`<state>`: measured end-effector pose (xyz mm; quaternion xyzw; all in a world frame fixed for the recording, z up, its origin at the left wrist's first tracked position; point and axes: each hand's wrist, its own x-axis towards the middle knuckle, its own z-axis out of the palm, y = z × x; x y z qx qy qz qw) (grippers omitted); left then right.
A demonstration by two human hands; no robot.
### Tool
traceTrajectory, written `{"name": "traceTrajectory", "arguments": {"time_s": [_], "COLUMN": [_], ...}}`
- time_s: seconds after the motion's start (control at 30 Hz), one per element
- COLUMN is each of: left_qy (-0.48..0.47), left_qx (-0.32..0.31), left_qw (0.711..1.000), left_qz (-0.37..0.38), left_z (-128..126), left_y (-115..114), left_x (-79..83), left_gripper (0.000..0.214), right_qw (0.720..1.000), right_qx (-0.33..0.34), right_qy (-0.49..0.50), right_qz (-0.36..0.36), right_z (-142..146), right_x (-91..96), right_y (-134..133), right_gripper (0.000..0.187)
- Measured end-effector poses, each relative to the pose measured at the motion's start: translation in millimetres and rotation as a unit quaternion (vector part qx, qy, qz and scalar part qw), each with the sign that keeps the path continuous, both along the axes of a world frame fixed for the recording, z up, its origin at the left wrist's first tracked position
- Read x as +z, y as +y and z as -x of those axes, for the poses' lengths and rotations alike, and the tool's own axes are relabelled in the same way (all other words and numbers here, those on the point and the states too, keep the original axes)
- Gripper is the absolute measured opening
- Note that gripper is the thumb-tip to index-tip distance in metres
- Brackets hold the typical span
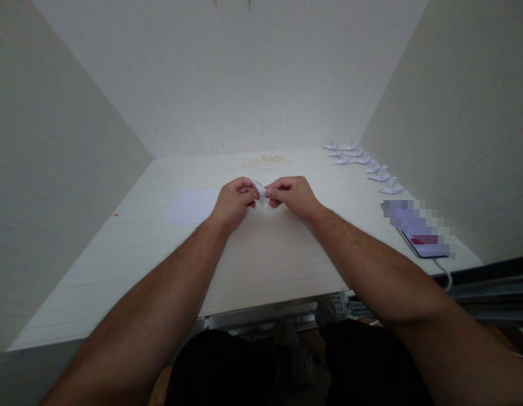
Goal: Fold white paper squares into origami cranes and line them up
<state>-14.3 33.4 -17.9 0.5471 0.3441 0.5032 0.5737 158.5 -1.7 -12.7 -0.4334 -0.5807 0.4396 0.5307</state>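
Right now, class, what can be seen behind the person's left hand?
White paper on the table shows up to the outline of the left hand. Whether it reaches farther is covered and cannot be seen.

Over the middle of the table (269, 259), the left hand (236, 200) and right hand (293, 194) nearly meet, both pinched. The left forearm (172, 270) and right forearm (371, 259) converge across the table's near edge.
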Motion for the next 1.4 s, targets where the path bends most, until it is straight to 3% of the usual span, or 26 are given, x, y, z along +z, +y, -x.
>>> {"name": "traceTrajectory", "arguments": {"time_s": [0.6, 1.4], "left_qy": [0.022, 0.092], "left_qx": [-0.009, 0.005], "left_qw": [1.0, 0.995], "left_qz": [0.014, -0.031], "left_z": [0.9, 0.1], "left_y": [-4.1, -4.3], "left_x": [5.6, 2.4], "left_gripper": [0.02, 0.024], "right_qw": [0.998, 0.996], "right_qx": [-0.051, -0.066], "right_qy": [-0.022, -0.054], "right_qz": [-0.025, 0.006], "right_z": [2.5, 4.1], "right_x": [5.4, 1.8], "right_y": [-2.6, -0.5], "right_gripper": [0.018, 0.02]}}
